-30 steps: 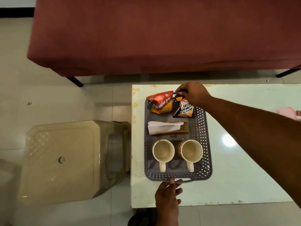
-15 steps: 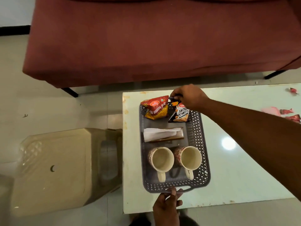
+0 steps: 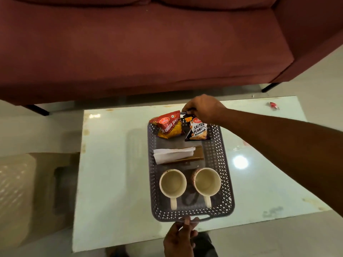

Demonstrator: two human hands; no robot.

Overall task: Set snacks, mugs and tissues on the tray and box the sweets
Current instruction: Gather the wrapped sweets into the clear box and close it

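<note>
A grey perforated tray (image 3: 224, 182) lies on the pale table. It holds a red bhujia packet (image 3: 168, 127), a salted peanuts packet (image 3: 198, 129), a stack of white tissues (image 3: 172, 154) on a brown holder, and two cream mugs (image 3: 173, 184) (image 3: 207, 181) with handles toward me. My right hand (image 3: 203, 108) grips the tray's far handle above the packets. My left hand (image 3: 181, 237) grips the near handle at the table's front edge.
A maroon sofa (image 3: 148, 43) fills the far side beyond the table (image 3: 111, 164). A beige plastic stool (image 3: 27, 191) stands left of the table. A red wrapped sweet (image 3: 274, 105) lies at the table's far right corner.
Both hands keep their grip on the tray handles. The tray now sits further right on the table, and the view has tilted up so more of the sofa shows.
</note>
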